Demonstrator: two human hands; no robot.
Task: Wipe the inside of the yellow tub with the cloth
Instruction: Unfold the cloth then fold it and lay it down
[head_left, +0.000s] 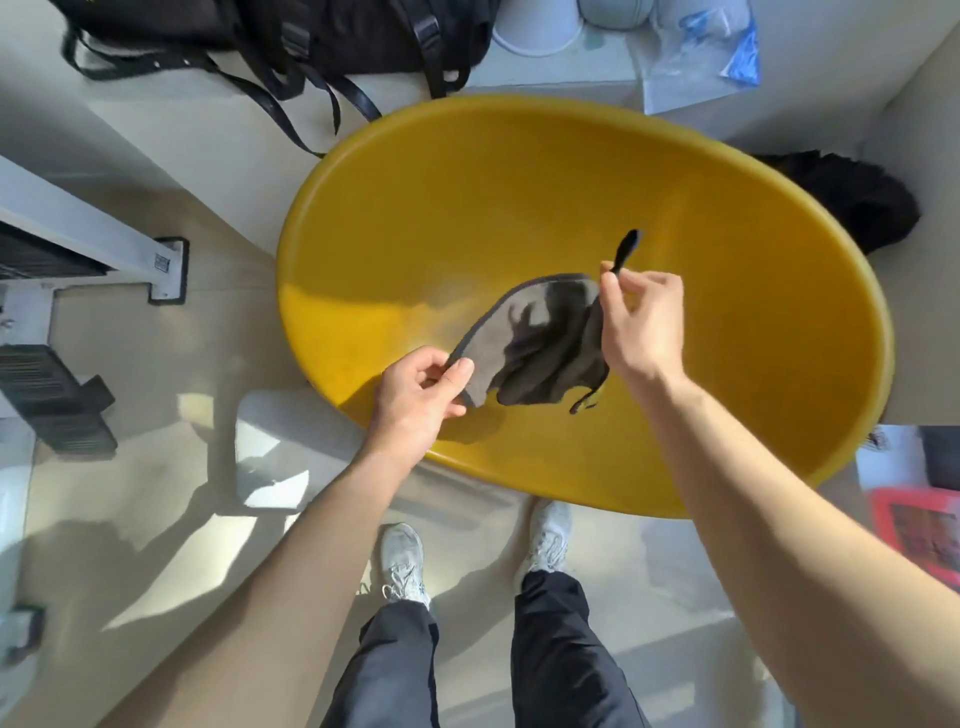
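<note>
White shoes (402, 564) stood at the bottom of the frame. Above them, the left hand (415, 400) pinched the cloth (540, 343) by its lower-left edge, while the right hand (644, 322) gripped its upper-right corner and loop. The cloth hung stretched over the yellow tub (467, 208) at centre frame. A black backpack (249, 31) lay upper left.

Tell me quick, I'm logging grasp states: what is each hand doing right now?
Left hand: closed, pinching the near corner of the cloth.
Right hand: closed, pinching the cloth's far corner near its black loop, above the yellow tub.
</note>
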